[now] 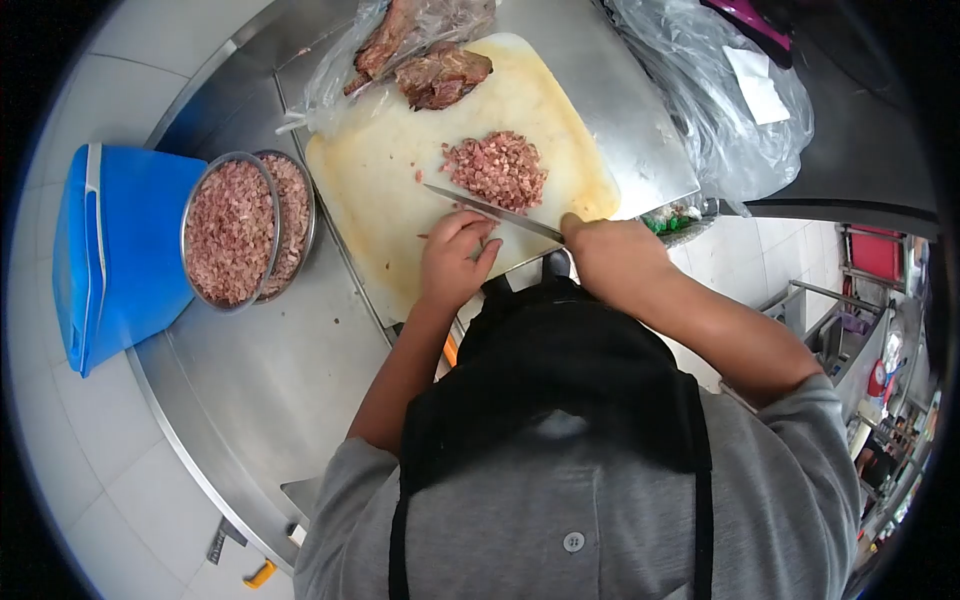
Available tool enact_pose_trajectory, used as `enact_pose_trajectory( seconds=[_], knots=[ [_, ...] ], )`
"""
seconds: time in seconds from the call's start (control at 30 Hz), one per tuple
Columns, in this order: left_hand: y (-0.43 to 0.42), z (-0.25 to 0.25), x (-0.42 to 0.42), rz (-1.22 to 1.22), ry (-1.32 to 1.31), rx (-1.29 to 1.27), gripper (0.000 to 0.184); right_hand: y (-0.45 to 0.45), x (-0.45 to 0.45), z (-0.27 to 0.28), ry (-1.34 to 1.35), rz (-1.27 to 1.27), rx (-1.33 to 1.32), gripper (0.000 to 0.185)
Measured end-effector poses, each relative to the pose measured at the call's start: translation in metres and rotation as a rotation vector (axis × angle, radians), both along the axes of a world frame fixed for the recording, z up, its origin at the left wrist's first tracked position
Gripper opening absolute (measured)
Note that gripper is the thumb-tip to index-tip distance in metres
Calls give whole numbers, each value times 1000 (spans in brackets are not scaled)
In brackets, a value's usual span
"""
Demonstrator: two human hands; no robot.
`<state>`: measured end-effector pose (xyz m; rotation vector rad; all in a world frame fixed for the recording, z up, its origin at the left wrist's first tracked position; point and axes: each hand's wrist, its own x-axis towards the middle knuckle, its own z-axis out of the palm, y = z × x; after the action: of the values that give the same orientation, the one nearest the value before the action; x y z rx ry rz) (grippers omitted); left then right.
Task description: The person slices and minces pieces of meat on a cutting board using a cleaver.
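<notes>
Steel counter (300, 400): it extends along our left side, and its stretch of metal gives our left elbow some room for moving.
Black apron (560, 350): this is nearest to us, close to the front edge of the pale cutting board (385, 200).
Right hand (615, 262): its fingers are closed around the handle of the knife (510, 216), near the board's front right corner.
Knife blade: it goes slanting over the board, the tip to the far left, between our left fingers and the heap of chopped meat (497, 170).
Left hand (460, 262): fingers are curled, the thumb near to them, beside a thin strip of meat (424, 236); we cannot tell if they pinch it.
Chopped heap: it lies right of the board's middle, inside the edges, with more open board surface on its left.
Bowls: the front bowl (280, 245) and the back bowl (313, 215) stand just left of the board, both filled with small meat pieces.
Blue box (140, 250): it is just beside the bowls, farther left.
Far edge: one meat chunk (443, 75) is at the board's far side; near it we see a clear bag (330, 95).
Right background: metal racks (880, 400) stand well apart from us.
</notes>
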<state>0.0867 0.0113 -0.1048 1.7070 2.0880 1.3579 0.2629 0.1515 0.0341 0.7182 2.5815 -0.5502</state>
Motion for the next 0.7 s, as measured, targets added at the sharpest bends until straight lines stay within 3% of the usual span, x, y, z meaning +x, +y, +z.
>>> enact_pose_trajectory(
  seconds=[0.07,0.17,0.33,0.43,0.57,0.7],
  knots=[
    [-2,-1,-3,21,-19,-28,14,-5,11,10,-83,-21,-23,20],
    [-5,-17,-6,-29,30,-67,17,-12,7,-27,-27,-89,-85,20],
    [-11,-1,-4,13,-37,-86,14,2,-2,-5,31,36,-10,20],
    [-22,6,-5,107,-15,-141,14,-6,12,6,-100,15,-58,19],
    [-20,-17,-9,58,37,-142,16,-17,5,-20,20,-1,-65,20],
    [-23,-2,-7,61,55,-98,13,-6,1,-9,67,61,-16,19]
  ],
)
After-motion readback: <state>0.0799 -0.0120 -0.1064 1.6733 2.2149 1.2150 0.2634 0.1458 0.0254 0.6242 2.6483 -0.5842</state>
